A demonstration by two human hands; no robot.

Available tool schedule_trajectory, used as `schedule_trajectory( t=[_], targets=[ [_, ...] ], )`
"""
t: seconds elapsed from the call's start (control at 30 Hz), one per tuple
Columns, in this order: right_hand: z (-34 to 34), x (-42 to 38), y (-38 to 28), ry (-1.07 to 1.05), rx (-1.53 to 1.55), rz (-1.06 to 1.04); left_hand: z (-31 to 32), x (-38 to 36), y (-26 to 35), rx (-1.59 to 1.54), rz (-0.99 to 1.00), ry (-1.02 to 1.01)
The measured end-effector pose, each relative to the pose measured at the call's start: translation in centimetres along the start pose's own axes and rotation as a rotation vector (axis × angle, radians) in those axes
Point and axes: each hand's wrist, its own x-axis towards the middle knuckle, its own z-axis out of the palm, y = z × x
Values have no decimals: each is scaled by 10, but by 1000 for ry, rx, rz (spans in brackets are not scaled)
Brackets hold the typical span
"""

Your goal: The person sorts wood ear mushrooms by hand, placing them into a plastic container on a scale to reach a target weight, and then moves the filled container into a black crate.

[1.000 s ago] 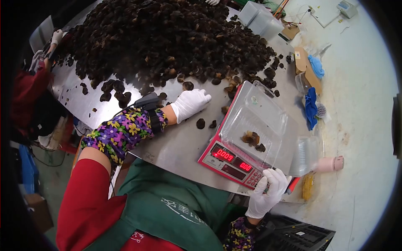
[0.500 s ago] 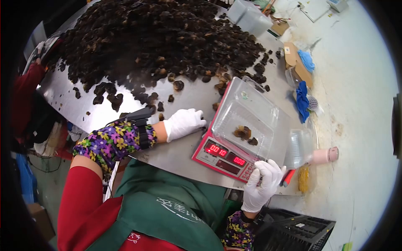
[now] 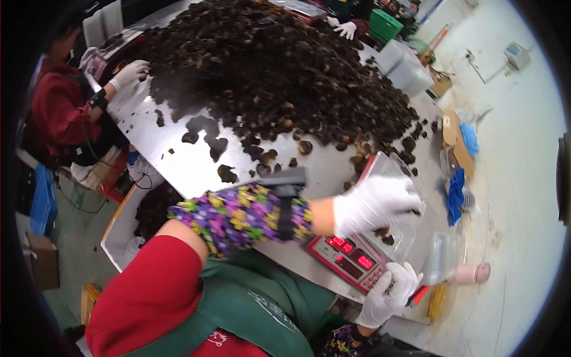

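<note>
My left hand, in a white glove, is closed above the clear plastic container on the red digital scale. A small dark piece, apparently a dried mushroom, shows at its blurred fingertips. Brown pieces lie in the container, partly hidden by this hand. My right hand, also gloved, is at the scale's front right corner by the keypad. Its fingers are curled, with something dark between thumb and fingers that I cannot make out. Red digits glow on the scale.
A large heap of dark dried mushrooms covers the metal table. At left a co-worker's gloved hand touches the heap; another gloved hand is at the far side. Clear containers, a pink bottle and blue cloth line the right.
My left hand has moved right, from the table beside the scale to above the container. My right hand stays by the scale's corner, its fingers more curled. The view has shifted.
</note>
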Motion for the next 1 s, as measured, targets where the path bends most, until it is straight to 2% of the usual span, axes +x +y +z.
schedule_trajectory(
  t=[0.07, 0.13, 0.23, 0.3, 0.33, 0.4, 0.47, 0.53, 0.6, 0.67, 0.73, 0.77, 0.87, 0.9, 0.93, 1.0],
  targets=[
    [0, 2, -2, -1, 24, -9, 30, -1, -4, 35, 16, -112],
    [-1, 3, -4, -6, -3, -8, 37, -3, 2, 145, -43, -328],
    [1, 0, -4, -21, 13, -15, 27, -5, 11, 155, -4, -358],
    [3, 0, -7, -42, -1, -28, 21, -11, 13, 46, 108, 35],
    [6, -1, -10, -24, 35, -33, 15, -17, 9, 44, 103, 36],
    [11, 1, -21, -1, 69, -40, -11, -31, -11, -221, -26, 29],
    [17, 0, -41, -34, 215, -126, -43, -59, -42, -39, -178, 8],
    [33, -8, -54, -100, 382, -200, -91, -71, -65, 398, -210, -138],
    [52, -15, -70, -209, 490, -269, -113, -93, -124, 632, -406, -68],
    [73, -23, -83, -271, 563, -307, -139, -108, -159, 935, -433, 67],
    [94, -29, -96, -311, 618, -318, -154, -127, -185, 856, -689, -192],
    [102, -32, -101, -332, 625, -328, -149, -136, -190, 867, -587, -196],
    [122, -46, -111, -375, 642, -317, -125, -128, -135, 631, -363, -248],
    [128, -50, -112, -397, 646, -316, -113, -132, -120, 584, -232, -229],
    [133, -53, -112, -418, 649, -317, -103, -136, -102, 581, -259, -332],
    [139, -57, -110, -456, 651, -311, -93, -144, -80, 345, -310, -367]
  ],
)
